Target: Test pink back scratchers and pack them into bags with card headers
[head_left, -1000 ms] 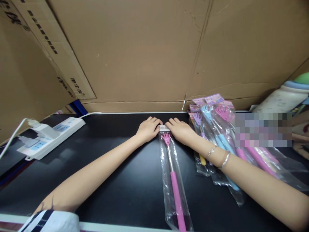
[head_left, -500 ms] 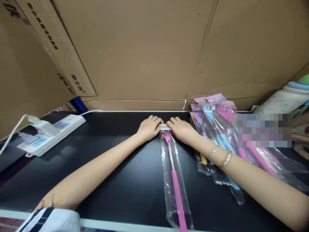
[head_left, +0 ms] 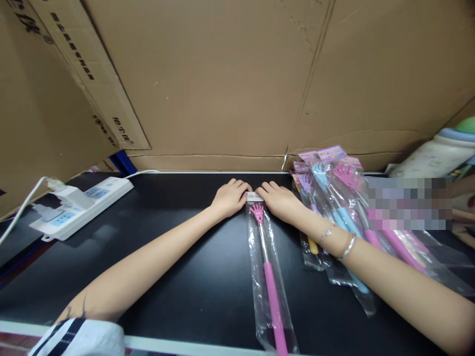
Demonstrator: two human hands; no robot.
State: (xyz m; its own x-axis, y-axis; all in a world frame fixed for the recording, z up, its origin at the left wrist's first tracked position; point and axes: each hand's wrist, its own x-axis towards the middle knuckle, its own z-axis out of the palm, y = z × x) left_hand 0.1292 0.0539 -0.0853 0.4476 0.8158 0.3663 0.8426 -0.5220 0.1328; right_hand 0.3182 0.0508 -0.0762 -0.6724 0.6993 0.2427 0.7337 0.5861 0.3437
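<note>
A pink back scratcher with a hand-shaped head and a metal shaft lies in a clear plastic bag on the black table, its handle toward me. Across the top of the bag runs a pale header card. My left hand has its curled fingers at the card's left edge. At the right edge, my right hand grips in the same way, thumb side toward the card. The undersides of both hands are hidden. Right of my right hand lie several bagged back scratchers in blue, pink, purple and yellow, partly behind my forearm.
On the left lies a white power strip with plugs and a cable. Cardboard stands along the back and left of the table. A pale bottle with a blue and green top leans at the far right, near a blurred patch.
The view shifts slightly. Both hands stay at the header card, and the bagged back scratcher keeps its place on the table.
</note>
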